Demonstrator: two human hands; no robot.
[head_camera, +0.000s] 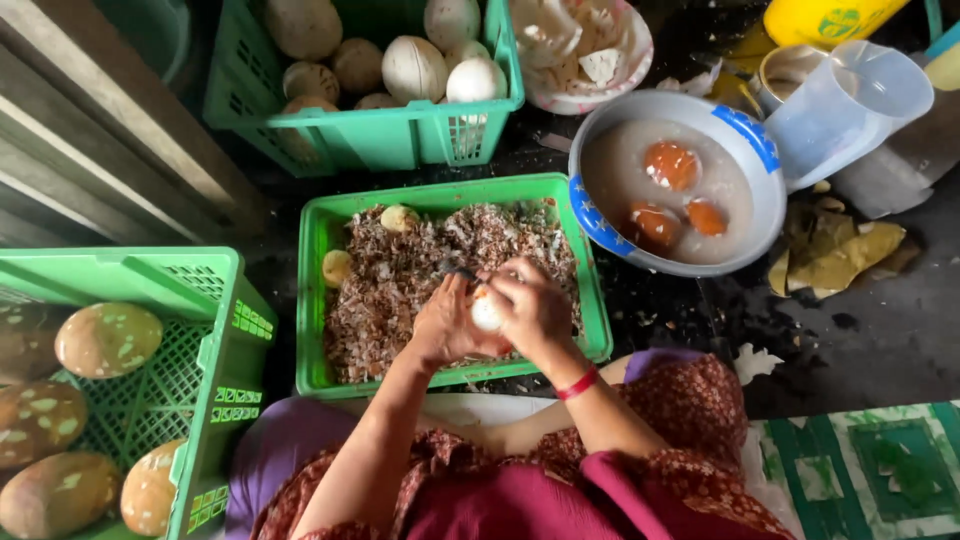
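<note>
both hands, left hand (445, 325) and right hand (535, 310), closed on a small white egg (487, 312) over the near edge of the green crate of shell bits (322, 300); best peeled with light thumb pressure, rotating slowly, so flakes drop inside.

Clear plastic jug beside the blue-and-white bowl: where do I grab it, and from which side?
Take the clear jug around its body from the right, hedged. Its open mouth tilts up and right, and its left wall sits against the blue-and-white bowl, so that side is blocked. No handle shows from this view. Both hands, left hand and right hand, are busy on a small white piece.
</note>
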